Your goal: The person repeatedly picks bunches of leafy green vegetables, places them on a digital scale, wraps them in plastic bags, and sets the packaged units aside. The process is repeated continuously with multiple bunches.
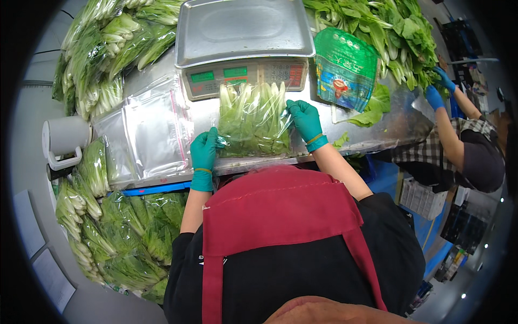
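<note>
A clear plastic bag of leafy greens (254,121) lies on the metal table in front of me, pale stems pointing away and leaves towards me. My left hand (204,152), in a green glove, pinches the bag's left edge. At the opposite edge, my right hand (303,117), gloved alike, grips the plastic near the stems. Just beyond the bag stands a digital scale (245,30) with a bare metal pan; the stem ends reach up against its lit display panel.
Flat clear bags (156,129) are stacked left. Bagged greens (105,52) pile up behind them, with more (133,235) below left, near a white jug (66,135). A green printed sack (346,67) and loose greens (388,32) lie right. A co-worker's blue-gloved hands (439,89) touch the greens.
</note>
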`<state>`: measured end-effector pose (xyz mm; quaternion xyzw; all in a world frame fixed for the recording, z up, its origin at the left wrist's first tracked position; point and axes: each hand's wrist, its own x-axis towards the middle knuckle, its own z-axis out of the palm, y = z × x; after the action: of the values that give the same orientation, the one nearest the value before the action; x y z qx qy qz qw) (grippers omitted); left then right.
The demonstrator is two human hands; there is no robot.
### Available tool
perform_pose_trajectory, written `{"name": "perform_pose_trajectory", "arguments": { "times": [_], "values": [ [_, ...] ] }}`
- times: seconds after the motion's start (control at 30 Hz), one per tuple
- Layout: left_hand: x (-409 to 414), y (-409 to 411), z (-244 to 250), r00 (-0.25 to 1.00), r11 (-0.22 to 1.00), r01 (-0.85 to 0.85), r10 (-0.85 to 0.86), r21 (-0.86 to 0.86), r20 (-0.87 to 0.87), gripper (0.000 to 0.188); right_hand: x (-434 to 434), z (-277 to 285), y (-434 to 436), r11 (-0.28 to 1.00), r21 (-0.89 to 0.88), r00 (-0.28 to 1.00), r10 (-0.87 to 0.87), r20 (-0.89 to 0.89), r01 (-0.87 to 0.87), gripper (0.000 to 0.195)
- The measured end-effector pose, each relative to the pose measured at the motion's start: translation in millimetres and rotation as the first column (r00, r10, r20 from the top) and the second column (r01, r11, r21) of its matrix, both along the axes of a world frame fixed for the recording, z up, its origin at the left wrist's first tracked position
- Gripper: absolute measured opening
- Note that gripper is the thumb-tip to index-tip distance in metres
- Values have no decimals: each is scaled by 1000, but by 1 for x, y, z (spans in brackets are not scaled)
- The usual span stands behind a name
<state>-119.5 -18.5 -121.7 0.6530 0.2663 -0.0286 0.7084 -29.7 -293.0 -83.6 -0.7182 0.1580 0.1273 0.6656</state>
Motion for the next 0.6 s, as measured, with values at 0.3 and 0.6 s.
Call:
{"name": "perform_pose_trajectory", "arguments": {
  "times": [0.3, 0.6],
  "values": [
    [15, -32, 90, 742, 774, 89, -472, 627, 476, 20, 13, -35, -14, 950, -221, 975, 210, -74, -222, 30],
    [63, -68, 50, 590, 210, 270, -808, 940, 11, 71, 9, 23, -41, 417, -908, 700, 662, 268, -47, 57]
  ]
}}
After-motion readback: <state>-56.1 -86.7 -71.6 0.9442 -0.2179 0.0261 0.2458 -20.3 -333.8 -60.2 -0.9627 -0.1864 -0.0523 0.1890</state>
